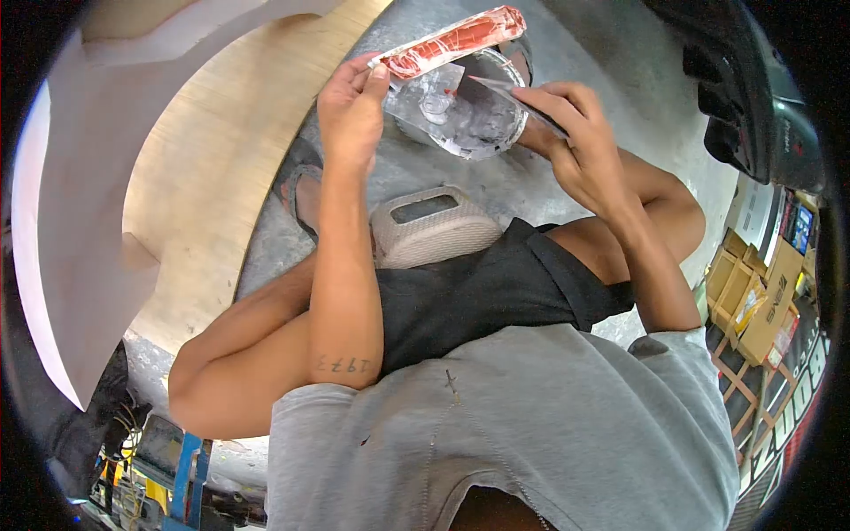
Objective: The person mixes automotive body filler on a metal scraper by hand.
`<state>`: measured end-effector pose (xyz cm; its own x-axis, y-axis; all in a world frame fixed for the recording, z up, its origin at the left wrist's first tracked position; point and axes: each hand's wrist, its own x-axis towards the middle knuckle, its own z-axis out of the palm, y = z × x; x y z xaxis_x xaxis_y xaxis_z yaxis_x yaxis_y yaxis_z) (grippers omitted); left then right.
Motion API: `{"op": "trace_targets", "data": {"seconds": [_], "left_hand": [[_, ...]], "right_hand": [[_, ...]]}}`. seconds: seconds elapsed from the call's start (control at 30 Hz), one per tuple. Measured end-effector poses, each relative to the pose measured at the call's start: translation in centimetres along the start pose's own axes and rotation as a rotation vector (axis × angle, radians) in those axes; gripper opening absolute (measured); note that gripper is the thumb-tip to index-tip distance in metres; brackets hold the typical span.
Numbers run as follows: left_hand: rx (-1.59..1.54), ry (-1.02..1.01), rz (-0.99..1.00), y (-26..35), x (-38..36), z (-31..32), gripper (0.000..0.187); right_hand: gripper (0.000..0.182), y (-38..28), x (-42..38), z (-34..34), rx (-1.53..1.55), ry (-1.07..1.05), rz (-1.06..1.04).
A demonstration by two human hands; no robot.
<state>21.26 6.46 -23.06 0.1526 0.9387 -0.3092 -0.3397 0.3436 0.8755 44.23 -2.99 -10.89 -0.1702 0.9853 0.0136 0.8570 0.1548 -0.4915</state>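
Readable writing is scarce here. The forearm of the left arm carries a tattoo that looks like the digits "1973", seen reversed and upside down. At the right edge of the view, stacked cardboard boxes (753,305) bear dark lettering too small and skewed to read with certainty.

The left hand (352,111) is raised in front of the body, wrist bent, thumb and fingertips pinched on the end of a clear plastic blister pack (452,102) with a red-and-white printed header strip (460,35) along its top edge; the print on that strip is blurred and cannot be read. The right hand (575,142) comes in from the other side, fingers curled and closed on a thin flat piece, grey and shiny, that meets the right side of the pack; whether it is a blade or a flap of the packaging cannot be told. Both hands hold the pack up over the grey concrete floor (567,35).

The person wears a grey shirt and dark shorts, knees bent. A beige woven plastic stool (434,226) shows between the legs, and a sandalled foot (301,190) rests at the edge of a curved plywood panel (212,159).
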Motion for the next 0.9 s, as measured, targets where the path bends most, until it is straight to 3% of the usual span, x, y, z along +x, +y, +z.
{"op": "trace_targets", "data": {"seconds": [0.13,0.23,0.37,0.43,0.57,0.73,0.9], "left_hand": [[0.046,0.020,-0.003,1.3,-0.4,0.0,0.027],[0.021,-0.002,0.027,1.5,-0.6,-0.2,0.027],[-0.037,-0.018,0.076,2.0,-0.7,0.1,0.028],[-0.049,-0.017,0.103,2.4,-1.1,0.3,0.028],[-0.051,-0.014,0.169,3.2,-1.4,0.5,0.028],[-0.021,0.000,0.243,4.1,-1.7,0.7,0.026],[0.158,-0.011,0.371,4.6,-2.1,1.2,0.024]], "right_hand": [[0.032,-2.7,1.6,1.4,0.245,0.136,0.083],[0.025,-4.2,3.1,2.1,0.222,0.228,0.030],[0.026,-5.1,4.7,2.6,0.090,0.140,-0.006],[0.018,-5.6,5.2,3.0,0.058,0.213,-0.080],[0.018,-6.2,6.0,3.2,0.057,0.271,-0.117],[0.019,-6.3,6.6,2.1,-0.163,0.272,-0.173],[0.016,-7.2,7.0,1.8,-0.048,0.246,-0.041]]}}
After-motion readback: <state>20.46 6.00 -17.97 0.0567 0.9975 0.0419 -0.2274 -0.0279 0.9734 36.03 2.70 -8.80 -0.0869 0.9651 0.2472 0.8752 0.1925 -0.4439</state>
